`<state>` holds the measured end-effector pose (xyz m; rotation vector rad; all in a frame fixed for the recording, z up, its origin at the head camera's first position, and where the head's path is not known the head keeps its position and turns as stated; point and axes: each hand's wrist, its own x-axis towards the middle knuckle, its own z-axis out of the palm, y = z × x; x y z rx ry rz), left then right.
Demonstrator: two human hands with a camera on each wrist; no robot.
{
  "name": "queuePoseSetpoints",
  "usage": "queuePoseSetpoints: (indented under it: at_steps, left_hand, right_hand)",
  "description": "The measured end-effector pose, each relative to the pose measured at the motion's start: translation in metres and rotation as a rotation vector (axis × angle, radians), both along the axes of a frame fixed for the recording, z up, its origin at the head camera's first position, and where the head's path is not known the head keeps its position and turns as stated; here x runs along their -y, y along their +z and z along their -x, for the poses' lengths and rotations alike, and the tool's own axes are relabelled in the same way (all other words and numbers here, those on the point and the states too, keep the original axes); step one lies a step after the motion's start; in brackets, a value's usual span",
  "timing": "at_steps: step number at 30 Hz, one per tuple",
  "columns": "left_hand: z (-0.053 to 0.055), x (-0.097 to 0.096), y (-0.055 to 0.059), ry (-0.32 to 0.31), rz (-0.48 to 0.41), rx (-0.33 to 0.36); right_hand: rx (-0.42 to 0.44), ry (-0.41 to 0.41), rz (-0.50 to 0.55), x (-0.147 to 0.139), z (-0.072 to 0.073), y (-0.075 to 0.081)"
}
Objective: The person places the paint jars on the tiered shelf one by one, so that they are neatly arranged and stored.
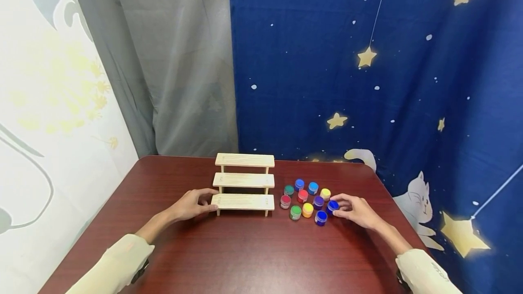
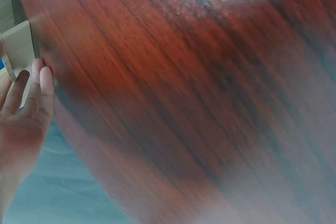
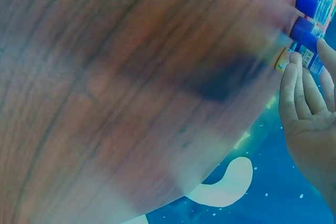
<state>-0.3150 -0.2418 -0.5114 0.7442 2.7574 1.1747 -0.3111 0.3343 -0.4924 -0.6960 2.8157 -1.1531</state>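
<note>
A three-step pale wooden display shelf (image 1: 243, 201) stands on the table. My left hand (image 1: 195, 204) is at the left end of its lowest step, thumb at the front edge and fingers toward the back, gripping that end. The left wrist view shows the fingers (image 2: 46, 80) against the wood. To the right of the shelf sit several small paint pots in a loose cluster. At the cluster's right edge, my right hand (image 1: 358, 211) holds a dark blue paint pot (image 1: 333, 207) between thumb and fingers. The pot seems to stand on the table.
Near the held pot are another blue pot (image 1: 320, 218), a purple pot (image 1: 318, 202), a yellow pot (image 1: 308, 210), a green pot (image 1: 295, 213) and a red pot (image 1: 303, 196). The dark red-brown table (image 1: 253, 257) ends at grey and starry blue curtains (image 1: 310, 80).
</note>
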Motion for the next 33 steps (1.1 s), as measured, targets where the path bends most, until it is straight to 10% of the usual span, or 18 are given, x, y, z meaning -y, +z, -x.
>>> queuePoseSetpoints:
  at_steps: [33]
  left_hand:
    - [-0.003,-0.002,0.001,0.001,-0.022,-0.001]
  right_hand:
    - [-0.039,0.095,-0.011,0.062,0.027,0.042]
